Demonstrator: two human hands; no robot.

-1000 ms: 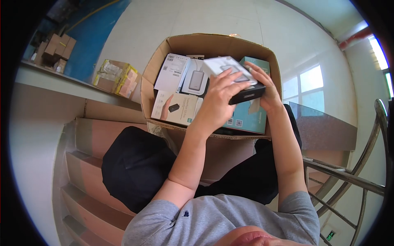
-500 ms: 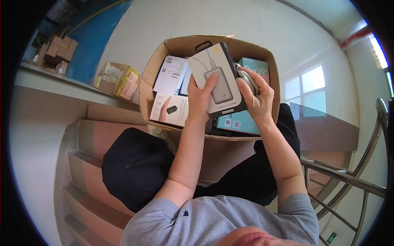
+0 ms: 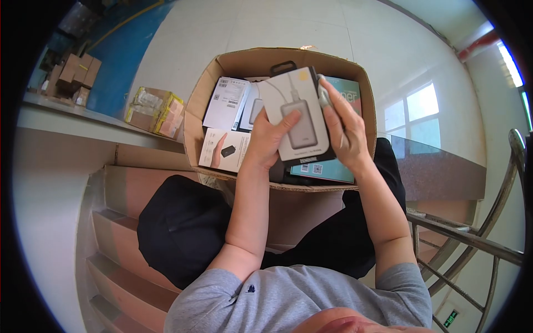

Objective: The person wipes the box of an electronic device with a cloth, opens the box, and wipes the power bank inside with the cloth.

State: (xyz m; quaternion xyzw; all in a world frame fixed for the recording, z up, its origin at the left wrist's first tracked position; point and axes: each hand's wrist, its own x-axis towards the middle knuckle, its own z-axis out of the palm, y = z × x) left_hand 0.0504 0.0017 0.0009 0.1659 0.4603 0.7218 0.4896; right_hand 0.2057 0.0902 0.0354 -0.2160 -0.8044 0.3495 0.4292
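Note:
Over the carton, my left hand [image 3: 267,140] grips a white and black power bank box [image 3: 298,119], thumb across its front, fingers behind it. The box front pictures a grey power bank with a cable, and a black hang tab sticks out on top. At the box's right edge, my right hand [image 3: 348,130] is closed around a pale grey, cloth-like bundle [image 3: 324,95], mostly hidden by the fingers. Below lie a white box picturing a hand and a black device [image 3: 222,149], a white box with labels [image 3: 225,102], and teal boxes [image 3: 327,171].
The open cardboard carton [image 3: 194,114] rests in front of my knees on the stairs [image 3: 125,222]. A taped parcel [image 3: 155,110] sits on the ledge to the left. Metal railing [image 3: 466,237] curves along the right. More cardboard boxes [image 3: 80,69] are stacked at the far left.
The power bank box has turned more upright and shifted slightly right. My right hand has moved in along its right edge, with the grey bundle now less visible.

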